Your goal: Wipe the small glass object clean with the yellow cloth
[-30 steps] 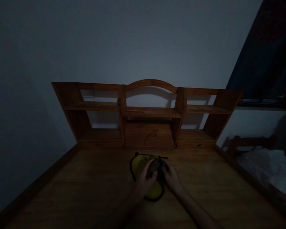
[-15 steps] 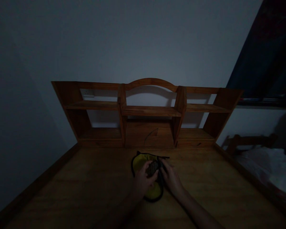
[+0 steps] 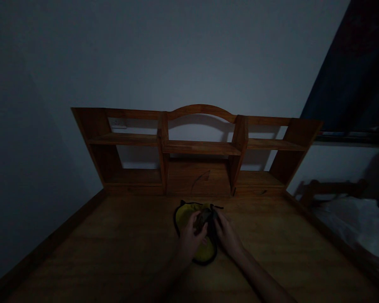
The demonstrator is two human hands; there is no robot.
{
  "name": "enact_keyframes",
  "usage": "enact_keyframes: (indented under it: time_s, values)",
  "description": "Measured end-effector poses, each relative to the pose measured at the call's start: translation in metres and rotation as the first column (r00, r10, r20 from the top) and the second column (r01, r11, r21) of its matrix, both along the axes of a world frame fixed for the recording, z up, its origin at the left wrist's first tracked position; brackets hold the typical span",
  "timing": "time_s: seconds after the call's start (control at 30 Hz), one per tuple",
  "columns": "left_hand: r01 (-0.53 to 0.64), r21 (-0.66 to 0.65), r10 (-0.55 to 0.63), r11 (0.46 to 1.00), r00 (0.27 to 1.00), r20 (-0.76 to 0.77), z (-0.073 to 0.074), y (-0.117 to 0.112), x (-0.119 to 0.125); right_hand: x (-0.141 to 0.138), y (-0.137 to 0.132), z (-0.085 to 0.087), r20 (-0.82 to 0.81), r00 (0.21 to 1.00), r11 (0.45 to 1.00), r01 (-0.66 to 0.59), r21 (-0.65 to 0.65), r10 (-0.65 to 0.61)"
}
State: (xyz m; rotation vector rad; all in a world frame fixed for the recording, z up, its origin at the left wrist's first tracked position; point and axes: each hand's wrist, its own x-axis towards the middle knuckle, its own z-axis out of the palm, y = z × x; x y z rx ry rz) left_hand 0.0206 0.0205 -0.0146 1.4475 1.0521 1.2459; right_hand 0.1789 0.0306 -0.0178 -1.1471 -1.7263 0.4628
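A yellow cloth with a black edge [image 3: 185, 215] lies on the wooden desk [image 3: 113, 252] in dim light. My left hand [image 3: 191, 239] and my right hand [image 3: 228, 236] meet over it. Both pinch a small dark rounded object [image 3: 204, 218] between thumbs and fingers, just above the cloth. I cannot make out what the dark object is. A thin black cord [image 3: 217, 207] sticks out from the cloth's far right corner.
A wooden shelf unit [image 3: 198, 147] with bare compartments stands at the back of the desk against a grey wall. A raised wooden rim runs along the desk's left side [image 3: 44, 248]. To the right lies a bed with white bedding [image 3: 356, 223] and a wooden rail [image 3: 331, 187].
Both hands have shifted slightly away from me with the dark object, and my fingers have closed a little more around it. The cloth stays where it was.
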Motion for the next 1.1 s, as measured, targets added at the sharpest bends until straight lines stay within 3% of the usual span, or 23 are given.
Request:
enact_keyframes:
  time_s: [0.2,0.3,0.47,0.63,0.83,1.1]
  values:
    - [-0.021,0.028,0.02,0.999,0.999,0.032,0.005,-0.003,0.0,-0.005,0.006,0.006,-0.258,0.965,0.988,-0.079,-0.132,0.043]
    - [0.002,0.053,-0.002,0.999,1.0,0.011,0.004,-0.004,0.001,-0.004,0.009,0.004,-0.3,0.951,0.982,-0.122,-0.142,0.075]
    - [-0.01,0.145,0.034,0.989,0.985,-0.166,0.0,-0.006,0.001,-0.001,0.004,-0.001,-0.163,0.986,0.997,-0.057,-0.06,0.047]
    - [-0.056,0.152,0.098,0.987,0.953,-0.287,0.007,-0.007,-0.003,-0.002,0.002,-0.007,-0.103,0.995,1.0,-0.01,-0.02,0.008]
    - [-0.095,0.099,0.123,0.99,0.937,-0.326,0.014,-0.005,-0.005,-0.001,0.0,-0.001,-0.011,1.0,0.999,-0.024,0.026,0.025]
    - [-0.063,0.099,0.096,0.993,0.921,-0.378,0.024,-0.007,-0.009,-0.003,-0.003,0.008,0.048,0.997,0.998,-0.056,0.031,0.054]
